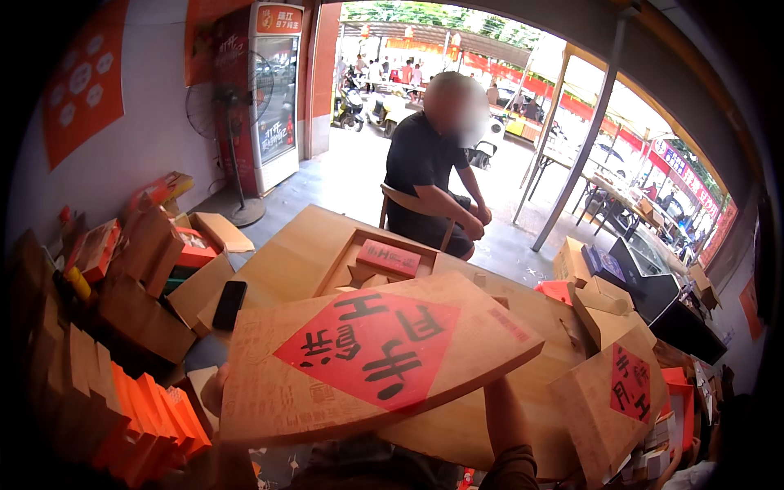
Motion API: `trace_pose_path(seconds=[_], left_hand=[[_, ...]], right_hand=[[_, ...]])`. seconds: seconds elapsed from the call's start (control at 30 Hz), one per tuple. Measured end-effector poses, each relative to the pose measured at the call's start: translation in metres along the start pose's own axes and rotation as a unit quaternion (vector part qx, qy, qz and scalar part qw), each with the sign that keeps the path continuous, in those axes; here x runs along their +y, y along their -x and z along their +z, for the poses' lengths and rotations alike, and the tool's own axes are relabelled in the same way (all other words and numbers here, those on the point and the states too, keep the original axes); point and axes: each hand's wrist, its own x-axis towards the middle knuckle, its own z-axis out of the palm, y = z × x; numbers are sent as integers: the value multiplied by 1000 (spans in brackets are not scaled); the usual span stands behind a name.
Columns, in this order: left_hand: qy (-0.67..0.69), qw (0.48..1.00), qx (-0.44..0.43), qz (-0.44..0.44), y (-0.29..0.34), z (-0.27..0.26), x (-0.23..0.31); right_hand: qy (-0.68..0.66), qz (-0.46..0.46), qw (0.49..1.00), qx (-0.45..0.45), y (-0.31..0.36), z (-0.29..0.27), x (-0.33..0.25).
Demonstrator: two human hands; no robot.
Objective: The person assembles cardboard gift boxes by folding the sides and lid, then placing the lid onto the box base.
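A large flat brown cardboard box (482, 327) with a red diamond and black brush characters is held tilted above the wooden table. Whether it is a whole box or just a lid, I cannot tell. My left hand (215, 392) grips its left edge and shows only in part. On the other side, my right forearm rises to the underside, and the box hides most of my right hand. Beyond it on the table lies an open cardboard tray (333, 276) holding a small red box (389, 257) with dark characters.
A black phone (229, 305) lies at the table's left edge. Cardboard boxes and orange folded cartons (155, 416) crowd the left; another printed box (608, 400) stands right. Across the table a person (425, 163) sits on a chair. A fan (237, 106) stands by the fridge (276, 98).
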Motion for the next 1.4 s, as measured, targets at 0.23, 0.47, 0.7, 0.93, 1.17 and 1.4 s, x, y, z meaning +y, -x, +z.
trace_pose_path(seconds=[0.23,0.47,0.7,0.93,1.17,1.4], left_hand=[[114,984,26,-135,61,9,-19],[594,515,77,-613,4,3,3],[639,592,86,-484,33,9,6],[519,625,-7,-582,-8,-6,-1],[279,708,-273,-589,-6,-29,-55],[307,711,-330,-539,-59,29,-75]], right_hand=[[-172,137,976,-5,37,-11,33],[-390,332,858,41,46,-38,-12],[-384,350,855,-6,73,-59,8],[-365,400,839,47,107,-38,-49],[-255,391,884,9,176,-22,-84],[-275,448,846,83,205,-17,-99]])
